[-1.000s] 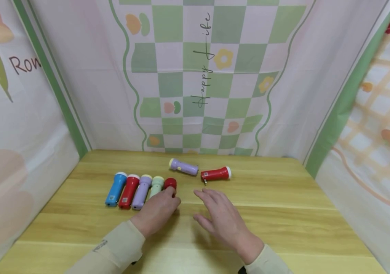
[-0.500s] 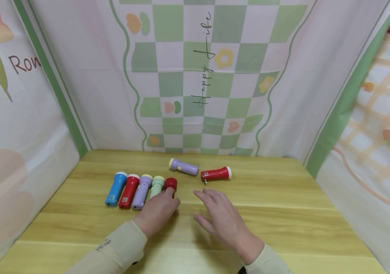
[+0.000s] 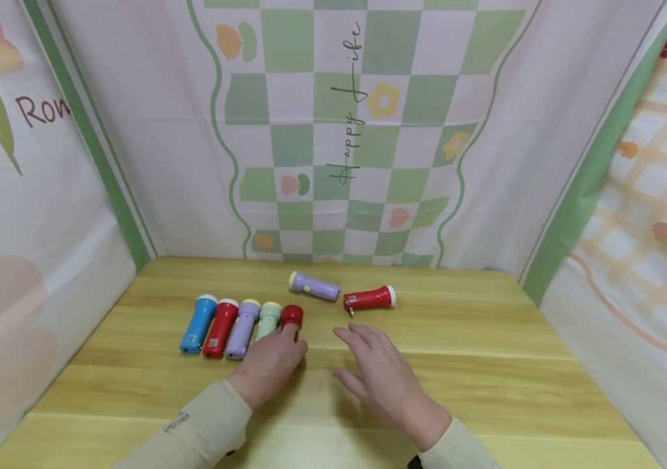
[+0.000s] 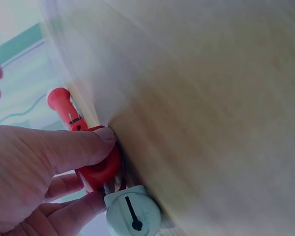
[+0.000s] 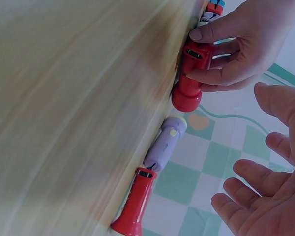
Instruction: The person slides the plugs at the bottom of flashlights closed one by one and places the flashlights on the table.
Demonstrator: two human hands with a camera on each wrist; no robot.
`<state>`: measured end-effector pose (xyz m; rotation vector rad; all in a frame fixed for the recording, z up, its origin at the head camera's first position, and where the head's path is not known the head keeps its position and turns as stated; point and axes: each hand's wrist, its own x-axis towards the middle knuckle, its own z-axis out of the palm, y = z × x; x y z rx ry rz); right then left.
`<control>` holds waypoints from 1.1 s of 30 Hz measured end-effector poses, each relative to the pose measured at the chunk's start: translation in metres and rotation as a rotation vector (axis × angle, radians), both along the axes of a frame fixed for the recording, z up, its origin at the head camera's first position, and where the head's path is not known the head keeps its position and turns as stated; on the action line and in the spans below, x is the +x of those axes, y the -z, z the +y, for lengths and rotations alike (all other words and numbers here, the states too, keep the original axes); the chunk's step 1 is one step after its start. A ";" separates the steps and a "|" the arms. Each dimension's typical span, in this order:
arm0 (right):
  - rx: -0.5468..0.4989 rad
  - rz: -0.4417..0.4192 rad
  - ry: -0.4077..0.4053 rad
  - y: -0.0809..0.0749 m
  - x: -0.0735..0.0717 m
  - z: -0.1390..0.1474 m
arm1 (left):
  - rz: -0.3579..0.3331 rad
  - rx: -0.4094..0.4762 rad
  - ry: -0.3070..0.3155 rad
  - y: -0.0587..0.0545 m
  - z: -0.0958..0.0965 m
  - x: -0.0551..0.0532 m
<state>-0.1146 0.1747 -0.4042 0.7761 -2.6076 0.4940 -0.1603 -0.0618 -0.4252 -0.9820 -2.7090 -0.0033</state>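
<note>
My left hand (image 3: 269,366) grips a red flashlight (image 3: 292,315) at the right end of a row, fingers and thumb round its body. The right wrist view shows this red body (image 5: 191,73) lying on the table, head away from me. Directly left of it lies a pale green flashlight (image 3: 269,315), partly covered by the hand; its round end (image 4: 133,216) shows in the left wrist view. My right hand (image 3: 383,378) hovers over the wood with fingers spread and nothing in it, near a second red flashlight (image 3: 370,298) with a white rim.
The row continues left with purple (image 3: 243,329), red (image 3: 221,329) and blue (image 3: 198,324) flashlights, side by side. Another purple flashlight (image 3: 314,286) lies crosswise at the back. Printed curtains (image 3: 345,130) enclose the wooden table (image 3: 486,365) at the back and sides.
The left fingers have shifted very slightly on the red flashlight, so more of its head shows. The right hand and the other flashlights have stayed put.
</note>
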 end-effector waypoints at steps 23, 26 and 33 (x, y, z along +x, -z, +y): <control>0.016 0.014 0.015 0.006 -0.006 0.005 | 0.025 0.074 0.015 -0.009 0.003 -0.005; 0.026 0.014 0.019 0.006 -0.006 0.005 | 0.027 0.075 0.007 -0.014 0.005 -0.007; 0.099 -0.002 0.052 0.008 -0.004 0.006 | 0.018 0.091 -0.021 -0.024 0.008 -0.014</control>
